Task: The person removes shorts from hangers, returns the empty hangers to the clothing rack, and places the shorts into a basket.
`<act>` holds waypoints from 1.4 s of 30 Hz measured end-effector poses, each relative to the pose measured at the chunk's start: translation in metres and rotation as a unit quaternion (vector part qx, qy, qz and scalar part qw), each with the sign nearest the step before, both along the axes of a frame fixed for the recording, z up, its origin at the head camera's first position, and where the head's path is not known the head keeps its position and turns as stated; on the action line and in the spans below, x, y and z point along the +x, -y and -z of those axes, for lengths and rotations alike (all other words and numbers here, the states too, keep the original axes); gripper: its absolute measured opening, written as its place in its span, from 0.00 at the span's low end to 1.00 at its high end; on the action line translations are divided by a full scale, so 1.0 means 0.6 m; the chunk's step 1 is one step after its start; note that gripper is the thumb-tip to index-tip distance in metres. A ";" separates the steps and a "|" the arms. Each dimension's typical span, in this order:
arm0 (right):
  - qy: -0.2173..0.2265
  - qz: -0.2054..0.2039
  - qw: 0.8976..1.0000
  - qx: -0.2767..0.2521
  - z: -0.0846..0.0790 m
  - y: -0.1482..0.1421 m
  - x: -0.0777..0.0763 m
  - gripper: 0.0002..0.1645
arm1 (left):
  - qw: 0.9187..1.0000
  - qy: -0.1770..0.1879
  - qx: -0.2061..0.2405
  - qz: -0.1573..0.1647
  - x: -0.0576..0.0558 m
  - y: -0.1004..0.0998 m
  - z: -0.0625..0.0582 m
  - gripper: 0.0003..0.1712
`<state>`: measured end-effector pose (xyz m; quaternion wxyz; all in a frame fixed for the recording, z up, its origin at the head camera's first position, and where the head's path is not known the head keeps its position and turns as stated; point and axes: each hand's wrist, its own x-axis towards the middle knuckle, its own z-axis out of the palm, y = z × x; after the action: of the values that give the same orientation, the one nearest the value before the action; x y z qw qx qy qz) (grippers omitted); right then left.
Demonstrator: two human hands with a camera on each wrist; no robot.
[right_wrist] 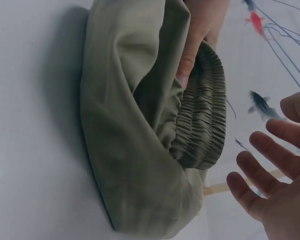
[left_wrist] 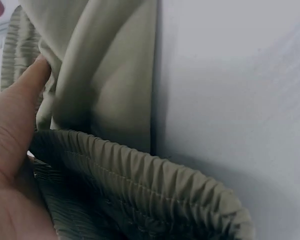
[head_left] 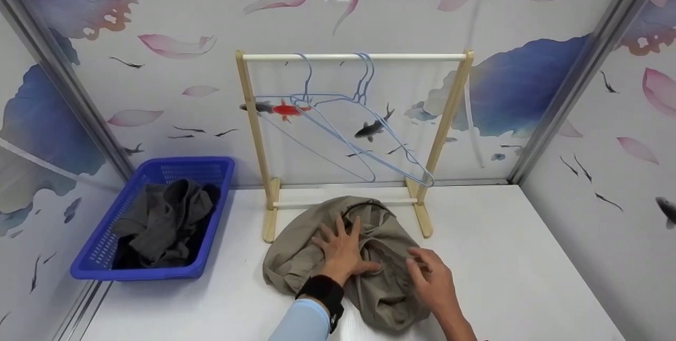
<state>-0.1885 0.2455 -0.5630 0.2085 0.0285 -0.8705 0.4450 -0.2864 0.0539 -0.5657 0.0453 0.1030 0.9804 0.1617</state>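
A crumpled pair of olive-green elastic-waist pants (head_left: 296,248) lies bunched on the white table. My left hand (head_left: 340,251) rests on the pile with its fingers spread. In the left wrist view the gathered waistband (left_wrist: 155,175) runs below that hand, and its thumb lies against the folded cloth. My right hand (head_left: 435,283) is at the right edge of the pants, fingers loosely bent and holding nothing. The right wrist view shows this hand's fingers (right_wrist: 270,165) apart from the cloth, beside the waistband (right_wrist: 205,120).
Behind the pants stands a wooden rack (head_left: 459,109) with a white rail (head_left: 422,57), where several blue wire hangers (head_left: 364,85) hang. On the left, a blue plastic basket (head_left: 79,270) contains dark grey clothing (head_left: 163,225). Patterned panels enclose the white table (head_left: 517,277).
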 end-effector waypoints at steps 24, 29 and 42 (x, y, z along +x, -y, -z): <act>-0.010 -0.011 1.000 -0.001 0.018 0.029 0.011 0.12 | 0.994 0.098 0.015 -0.042 0.008 0.016 -0.006 0.62; -0.004 -0.021 1.000 0.005 0.020 0.046 0.012 0.13 | 0.995 0.088 0.009 -0.047 0.009 0.026 -0.012 0.59; -0.021 -0.041 0.999 0.005 0.019 0.078 0.009 0.12 | 0.997 0.022 0.036 -0.062 0.017 0.064 -0.004 0.37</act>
<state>-0.1831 0.1989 -0.5745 0.2083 0.0749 -0.8660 0.4484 -0.2760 0.0153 -0.5631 0.0532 0.0398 0.9772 0.2019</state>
